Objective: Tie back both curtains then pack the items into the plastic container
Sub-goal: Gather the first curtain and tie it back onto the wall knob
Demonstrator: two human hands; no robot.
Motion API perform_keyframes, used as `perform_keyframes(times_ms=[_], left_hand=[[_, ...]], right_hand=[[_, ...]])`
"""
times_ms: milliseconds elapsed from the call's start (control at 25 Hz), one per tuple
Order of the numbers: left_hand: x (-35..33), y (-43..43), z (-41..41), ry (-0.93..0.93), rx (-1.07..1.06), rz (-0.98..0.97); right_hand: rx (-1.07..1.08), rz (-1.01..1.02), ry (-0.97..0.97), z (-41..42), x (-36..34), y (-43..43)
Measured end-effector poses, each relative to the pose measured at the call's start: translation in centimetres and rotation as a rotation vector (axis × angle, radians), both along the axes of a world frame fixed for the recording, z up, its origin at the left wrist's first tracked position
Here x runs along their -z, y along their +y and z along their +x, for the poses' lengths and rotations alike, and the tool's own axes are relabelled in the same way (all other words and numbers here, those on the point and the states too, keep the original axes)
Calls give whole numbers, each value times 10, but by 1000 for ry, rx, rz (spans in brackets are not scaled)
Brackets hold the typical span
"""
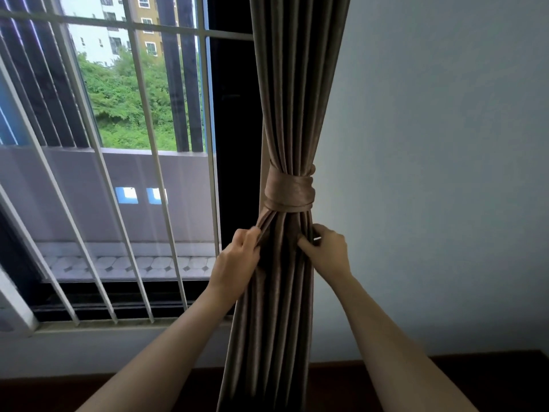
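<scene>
I've got the brown curtain [292,93] centre-right, gathered into a bundle w/ a matching tie-back [289,188] wrapped around its waist, right of the barred window [118,144] and left of the pale wall [430,173]. My left hand [237,257] sits just below the wrap, fingers pinching a fold on the bundle's left edge. My right hand [326,251] is on the right edge, fingers curled, thumb pressed into the pleats. Plastic container: not in shot.
</scene>
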State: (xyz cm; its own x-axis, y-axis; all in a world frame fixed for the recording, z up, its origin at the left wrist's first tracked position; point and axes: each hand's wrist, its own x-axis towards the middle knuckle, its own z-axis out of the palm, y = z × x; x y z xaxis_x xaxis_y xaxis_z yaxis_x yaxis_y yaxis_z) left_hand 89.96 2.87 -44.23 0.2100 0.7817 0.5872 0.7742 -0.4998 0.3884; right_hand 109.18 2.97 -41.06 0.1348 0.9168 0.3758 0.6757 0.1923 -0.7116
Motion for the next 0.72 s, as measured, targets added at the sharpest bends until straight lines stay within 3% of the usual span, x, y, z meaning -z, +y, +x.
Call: perform_keyframes(times_ms=[80,280,440,600,720], left_hand=[[8,3,2,101,27,-9],[-12,9,18,121,70,-142],[-15,6,17,-165,27,-186],[-10,5,12,-125,-36,-263],[-25,7,2,-131,-13,-191]], right_hand=[[10,28,-5,-1,2,-2],[17,9,-68,-1,0,-5],[23,58,92,5,-6,-6],[81,43,16,3,-5,-8],[185,212,100,-4,-12,-14]])
